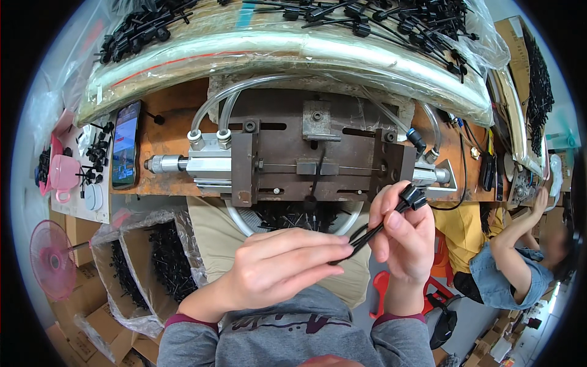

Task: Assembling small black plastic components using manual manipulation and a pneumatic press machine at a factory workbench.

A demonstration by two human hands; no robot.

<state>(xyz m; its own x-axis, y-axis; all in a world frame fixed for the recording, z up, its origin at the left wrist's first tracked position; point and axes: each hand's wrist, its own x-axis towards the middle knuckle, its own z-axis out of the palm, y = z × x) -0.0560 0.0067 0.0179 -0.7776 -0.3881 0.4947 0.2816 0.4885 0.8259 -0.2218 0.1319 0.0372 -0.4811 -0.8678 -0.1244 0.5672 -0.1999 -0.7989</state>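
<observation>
Black long-stemmed plastic parts (pixel 413 196), gathered in a small bundle, lie across the right hand (pixel 402 235), their cylindrical heads standing out beyond its thumb and forefinger and their thin stems slanting toward the left hand. That right hand is partly curled, palm up, with the thumb bent over the bundle and the fingers closing around it from the other side. At the free ends of the stems, the left hand (pixel 284 263) holds its fingers long and close together, the fingertips touching the stems; its thumb is hidden, so I cannot tell whether it pinches them.

Ahead of both hands sits a brown metal clamping fixture (pixel 278 140), with one silver pneumatic cylinder (pixel 211 164) ahead and to the left of the left hand and another (pixel 425 176) just beyond the right fingertips. Between these, ahead of the left fingertips, a single black stemmed part (pixel 317 174) crosses the small metal blocks (pixel 307 168). Nearer to the hands, below the fixture's front edge, is a white-rimmed basin (pixel 236 218) of similar black pieces. Far to the left of the left hand stands a pink fan (pixel 54 260); well right of the right hand, a co-worker (pixel 489 275) sits in blue denim.
</observation>
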